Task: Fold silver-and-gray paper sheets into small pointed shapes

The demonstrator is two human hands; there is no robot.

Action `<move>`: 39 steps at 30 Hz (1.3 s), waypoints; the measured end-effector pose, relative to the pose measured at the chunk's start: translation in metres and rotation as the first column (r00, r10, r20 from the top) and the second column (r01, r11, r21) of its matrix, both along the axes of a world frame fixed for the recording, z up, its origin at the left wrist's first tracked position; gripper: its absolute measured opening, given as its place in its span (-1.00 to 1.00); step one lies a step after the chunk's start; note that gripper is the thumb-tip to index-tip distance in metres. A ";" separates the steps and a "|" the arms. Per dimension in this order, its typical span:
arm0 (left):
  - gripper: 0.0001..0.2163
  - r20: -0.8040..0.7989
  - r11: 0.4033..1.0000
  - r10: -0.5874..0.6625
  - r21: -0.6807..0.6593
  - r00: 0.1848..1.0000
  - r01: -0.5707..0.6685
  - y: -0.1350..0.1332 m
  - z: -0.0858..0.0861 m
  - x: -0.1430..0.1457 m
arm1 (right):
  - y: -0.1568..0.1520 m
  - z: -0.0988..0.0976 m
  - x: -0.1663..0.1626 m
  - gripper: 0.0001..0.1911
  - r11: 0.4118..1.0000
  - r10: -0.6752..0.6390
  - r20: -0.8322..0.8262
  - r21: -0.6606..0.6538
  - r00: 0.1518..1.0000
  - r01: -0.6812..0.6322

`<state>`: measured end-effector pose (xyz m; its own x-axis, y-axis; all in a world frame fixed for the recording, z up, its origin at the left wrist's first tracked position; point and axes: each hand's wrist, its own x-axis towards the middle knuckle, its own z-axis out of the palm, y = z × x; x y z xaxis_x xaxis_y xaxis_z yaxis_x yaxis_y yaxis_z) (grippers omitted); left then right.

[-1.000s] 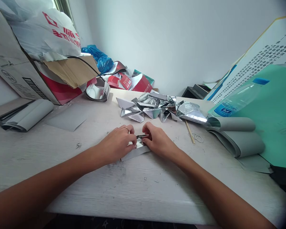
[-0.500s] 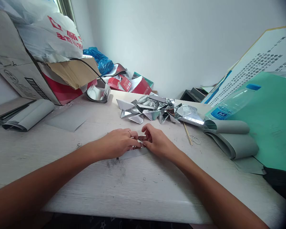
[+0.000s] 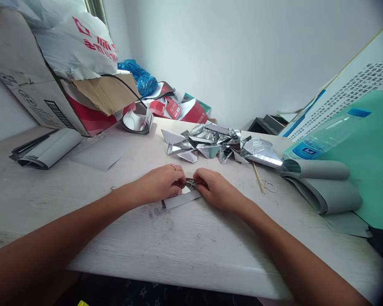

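A sheet of foil paper (image 3: 182, 199), grey on one side and shiny silver on the other, lies partly folded on the table between my hands. My left hand (image 3: 161, 182), with a ring on one finger, pinches its left part with curled fingers. On the opposite side, my right hand (image 3: 217, 189) has its thumb and fingers closed on the right end. The fingers hide part of the fold. Just beyond is a pile of folded silver foil pieces (image 3: 207, 146). To the right of the pile lie a thin wooden stick (image 3: 258, 177) and a white rubber band (image 3: 270, 186).
Bent stacks of grey-backed sheets lie at left (image 3: 51, 148) and right (image 3: 328, 191), with a loose sheet (image 3: 97, 155) near the left one. A plastic bottle (image 3: 332, 134) leans against a green board (image 3: 378, 170). A cardboard box (image 3: 35, 93) and white bag (image 3: 79, 46) stand back left.
The view has shifted slightly, moving the scene right. My fingers have curled down onto the foil paper, and its grey front flap shows more plainly.
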<state>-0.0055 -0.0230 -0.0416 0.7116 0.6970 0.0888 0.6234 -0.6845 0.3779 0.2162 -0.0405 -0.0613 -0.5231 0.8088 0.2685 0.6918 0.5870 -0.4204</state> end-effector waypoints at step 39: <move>-0.82 -0.324 0.884 -0.039 0.431 0.945 0.184 -0.013 -0.005 0.003 | 0.008 0.000 0.010 -0.66 0.920 0.281 0.245 0.207 0.928 -0.333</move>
<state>-0.0026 -0.0358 -0.0465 0.8248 0.5466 0.1448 0.5652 -0.8055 -0.1781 0.2266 -0.0328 -0.0609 -0.7998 0.5235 0.2938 0.5168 0.8494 -0.1066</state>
